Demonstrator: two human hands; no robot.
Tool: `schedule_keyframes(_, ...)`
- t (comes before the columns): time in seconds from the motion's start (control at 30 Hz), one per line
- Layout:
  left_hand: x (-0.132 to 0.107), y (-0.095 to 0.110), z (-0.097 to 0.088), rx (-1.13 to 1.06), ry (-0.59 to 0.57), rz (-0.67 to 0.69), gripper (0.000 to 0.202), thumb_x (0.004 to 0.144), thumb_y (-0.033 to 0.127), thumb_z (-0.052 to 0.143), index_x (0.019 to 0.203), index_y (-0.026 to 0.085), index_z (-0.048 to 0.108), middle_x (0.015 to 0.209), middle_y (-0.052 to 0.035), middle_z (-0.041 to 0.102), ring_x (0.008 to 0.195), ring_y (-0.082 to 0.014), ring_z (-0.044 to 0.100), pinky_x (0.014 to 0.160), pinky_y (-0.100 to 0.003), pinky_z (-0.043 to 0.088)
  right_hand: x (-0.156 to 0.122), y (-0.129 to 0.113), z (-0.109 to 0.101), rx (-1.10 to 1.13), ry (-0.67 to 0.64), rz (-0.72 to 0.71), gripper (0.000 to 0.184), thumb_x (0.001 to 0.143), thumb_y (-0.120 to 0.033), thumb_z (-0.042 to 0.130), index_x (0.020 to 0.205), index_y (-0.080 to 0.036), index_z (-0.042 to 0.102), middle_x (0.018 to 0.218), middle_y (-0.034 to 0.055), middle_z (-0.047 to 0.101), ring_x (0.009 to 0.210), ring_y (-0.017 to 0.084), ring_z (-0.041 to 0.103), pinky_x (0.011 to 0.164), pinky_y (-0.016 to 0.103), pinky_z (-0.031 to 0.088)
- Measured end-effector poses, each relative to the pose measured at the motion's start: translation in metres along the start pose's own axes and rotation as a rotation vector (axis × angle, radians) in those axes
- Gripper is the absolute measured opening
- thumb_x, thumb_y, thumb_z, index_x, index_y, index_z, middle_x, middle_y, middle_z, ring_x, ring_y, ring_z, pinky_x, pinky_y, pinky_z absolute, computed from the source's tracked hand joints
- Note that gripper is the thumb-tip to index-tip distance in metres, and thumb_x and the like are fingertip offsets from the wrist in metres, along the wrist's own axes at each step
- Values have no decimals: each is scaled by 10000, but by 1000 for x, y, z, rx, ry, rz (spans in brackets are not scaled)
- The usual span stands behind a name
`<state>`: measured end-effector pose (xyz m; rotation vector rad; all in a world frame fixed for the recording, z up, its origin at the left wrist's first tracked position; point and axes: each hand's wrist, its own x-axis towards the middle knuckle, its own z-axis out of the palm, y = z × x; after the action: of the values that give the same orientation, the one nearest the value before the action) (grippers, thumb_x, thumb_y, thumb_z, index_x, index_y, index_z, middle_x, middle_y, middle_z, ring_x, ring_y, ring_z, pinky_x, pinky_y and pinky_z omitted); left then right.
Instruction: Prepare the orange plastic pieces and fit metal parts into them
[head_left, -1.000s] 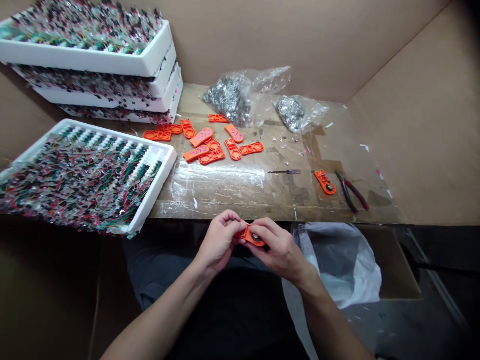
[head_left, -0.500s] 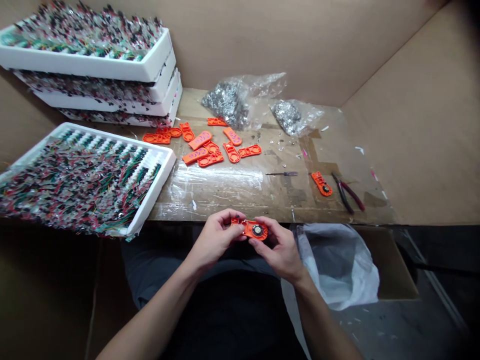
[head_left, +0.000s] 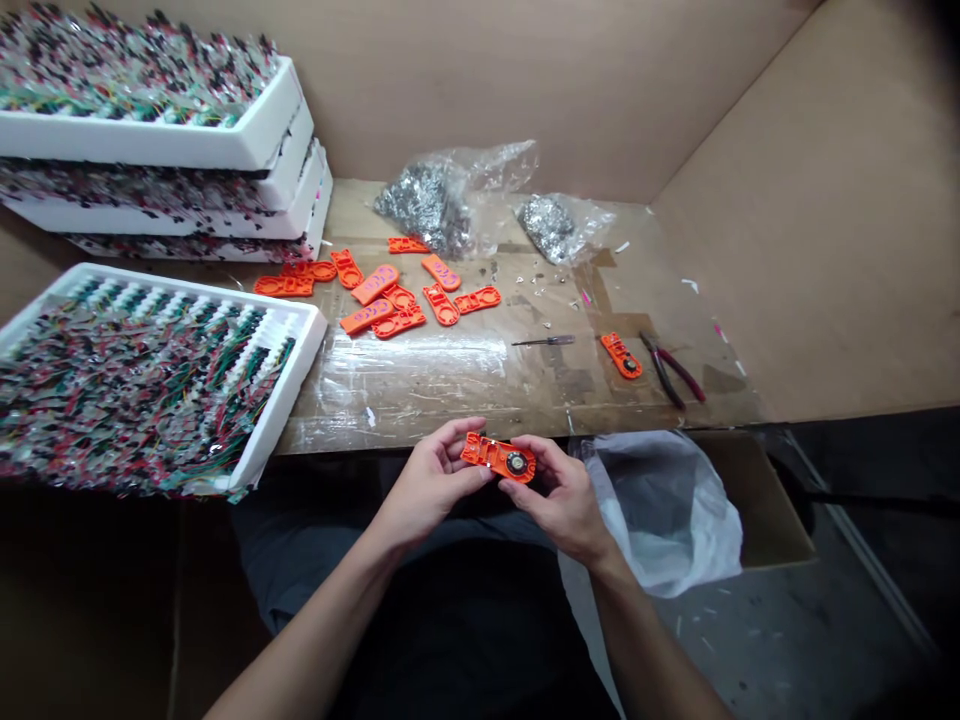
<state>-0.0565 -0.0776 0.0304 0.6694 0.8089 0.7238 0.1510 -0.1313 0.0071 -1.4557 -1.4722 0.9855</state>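
Between my hands, above my lap at the bench's front edge, is an orange plastic housing half with its inner side up. A round black speaker with a pale centre sits in its right end, and small metal contacts show near its middle. My right hand pinches the speaker end between thumb and fingers. My left hand cups the other end, its thumb along the near edge and its fingers behind. On the bench lie a similar orange half with a speaker, a thin screwdriver and red-handled pliers.
Several orange housing pieces lie loosely at the bench's middle left. White foam trays of wired parts are stacked behind another tray. Two clear bags of small metal parts stand at the back. A lined box is below the right edge.
My left thumb and fingers have drawn back from the housing's top, uncovering its left end. My right hand keeps its grip. The view has turned slightly to the right.
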Motion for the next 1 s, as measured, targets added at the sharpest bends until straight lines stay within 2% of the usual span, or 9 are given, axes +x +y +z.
schedule_keyframes(0.13, 1, -3, -1, 1, 22, -1, 700, 770, 279, 935, 1394, 176, 633, 966, -60, 778, 799, -157, 725, 711, -234, 555, 1, -1, 0, -24, 8, -15, 442, 868, -352, 854, 1256, -221, 687, 1130, 76, 791, 966, 248, 779, 896, 388, 646)
schedule_keyframes(0.33, 2, -3, 0, -8, 50, -5, 719, 750, 281, 959, 1384, 159, 644, 1079, -93, 795, 826, -138, 730, 734, -213, 558, 4, 0, 0, -16, -9, -3, 438, 870, -358, 856, 1252, -229, 686, 1115, 64, 793, 957, 239, 778, 890, 373, 640)
schedule_keyframes(0.5, 0, -2, 1, -34, 60, 14, 748, 745, 289, 955, 1411, 164, 638, 1179, -119, 782, 914, -175, 755, 767, -230, 570, 5, 2, 4, 24, -29, 20, 442, 863, -391, 862, 1225, -228, 669, 1096, 62, 786, 953, 242, 773, 867, 371, 642)
schedule_keyframes(0.6, -1, -1, 0, -9, 63, 40, 696, 761, 295, 940, 1385, 165, 660, 1209, -131, 773, 996, -205, 758, 824, -259, 584, 7, 0, 4, 20, -70, 12, 450, 845, -408, 879, 1200, -227, 669, 1061, 59, 781, 932, 242, 760, 860, 375, 633)
schedule_keyframes(0.7, -2, 1, 1, 44, 50, 79, 611, 776, 298, 925, 1326, 160, 694, 1230, -136, 768, 1072, -226, 749, 926, -306, 586, 12, -4, 1, -7, -112, -72, 395, 873, -444, 850, 1169, -230, 699, 1095, 72, 755, 966, 249, 726, 872, 384, 612)
schedule_keyframes(0.77, -2, 1, 3, 92, 28, 103, 580, 791, 292, 911, 1316, 155, 704, 1218, -129, 772, 1099, -233, 740, 982, -330, 572, 17, -9, -2, -11, -60, -127, 330, 928, -436, 796, 1176, -238, 706, 1143, 77, 725, 1004, 247, 700, 875, 379, 596)
schedule_keyframes(0.87, -3, 2, 5, 155, -21, 119, 562, 830, 283, 878, 1349, 161, 702, 1189, -111, 774, 1105, -230, 728, 983, -327, 562, 24, -18, -4, -8, 17, -159, 255, 980, -359, 746, 1207, -253, 702, 1101, 54, 698, 972, 219, 675, 867, 357, 571)
schedule_keyframes(1.0, -2, 1, 5, 103, -87, 70, 602, 851, 284, 868, 1412, 182, 675, 1206, -103, 765, 1105, -208, 715, 947, -286, 554, 29, -30, -6, -50, -29, -181, 108, 1035, -285, 668, 1114, -250, 734, 998, 30, 701, 909, 199, 674, 835, 341, 544)
